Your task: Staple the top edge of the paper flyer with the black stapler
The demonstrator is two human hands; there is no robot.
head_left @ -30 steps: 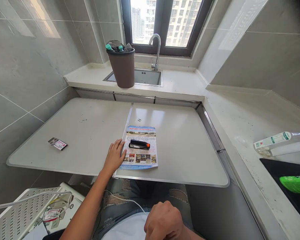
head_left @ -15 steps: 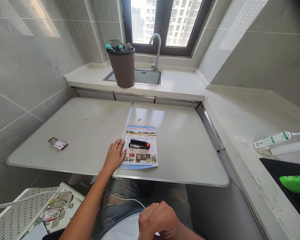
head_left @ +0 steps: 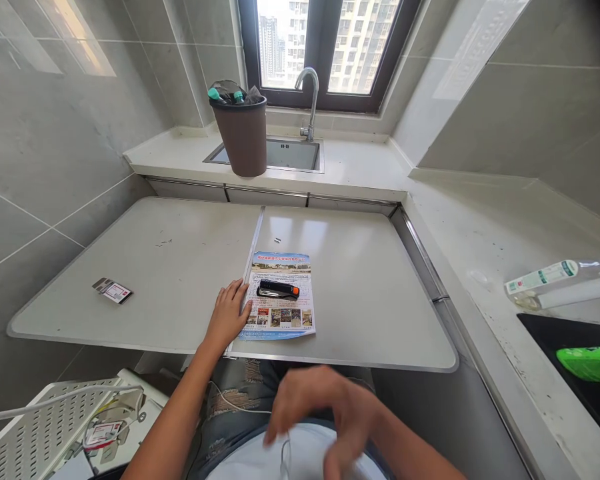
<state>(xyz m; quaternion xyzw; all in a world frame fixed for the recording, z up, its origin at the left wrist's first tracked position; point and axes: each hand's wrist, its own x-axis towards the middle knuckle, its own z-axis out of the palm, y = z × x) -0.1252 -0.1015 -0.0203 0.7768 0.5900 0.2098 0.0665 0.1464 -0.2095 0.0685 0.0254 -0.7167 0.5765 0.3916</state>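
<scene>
My left hand [head_left: 229, 310] lies flat on the folding table [head_left: 370, 287], its fingers spread and touching the left edge of a printed leaflet [head_left: 280, 267]. On the leaflet rests a black stapler [head_left: 278, 289] with an orange end. Over my lap hangs my right hand [head_left: 320, 407], somewhat blurred, thumb and fingers apart with nothing between them. A thin looped cord [head_left: 285, 457] shows just below its fingers. Beyond the leaflet's top edge lie small staple strips [head_left: 277, 240]. A small card packet [head_left: 113, 291] is at the table's left.
A brown bin [head_left: 241, 140] stands partly over the sink [head_left: 295, 155], beside the faucet [head_left: 311, 100]. On the right counter are a clear bottle [head_left: 545, 277] and a green packet [head_left: 590, 364]. A white perforated rack [head_left: 35, 427] with cables is at lower left.
My right hand has risen from my lap and opened from a closed shape. My left hand stays on the leaflet's edge. The view has shifted slightly.
</scene>
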